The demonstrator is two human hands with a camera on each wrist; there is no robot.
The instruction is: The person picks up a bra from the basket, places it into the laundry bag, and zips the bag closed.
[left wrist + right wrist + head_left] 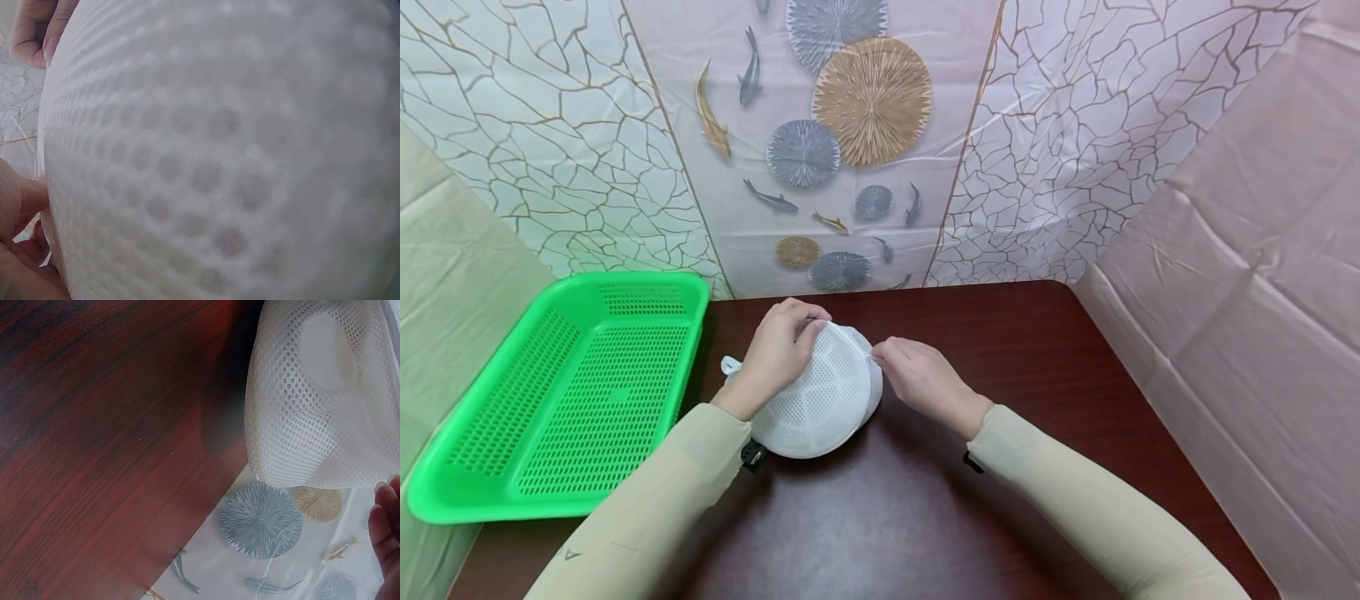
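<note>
A round white mesh laundry bag (820,408) stands tilted over the dark table, its flat mesh face turned up toward me. My left hand (775,354) holds it by the upper left rim, fingers over the far edge and thumb on the near side. At the right edge of the bag, my right hand (928,379) pinches a small bit of the rim seam; the pinched piece is mostly hidden. A white loop tab (730,364) sticks out on the left. In the right wrist view, a pale rounded shape (328,353) shows through the mesh.
A green plastic basket (696,333) with slotted walls stands on the left of the dark red-brown table (1000,333). A patterned sheet (1037,150) hangs behind the table, and plain beige sheeting (1225,250) closes off the right side.
</note>
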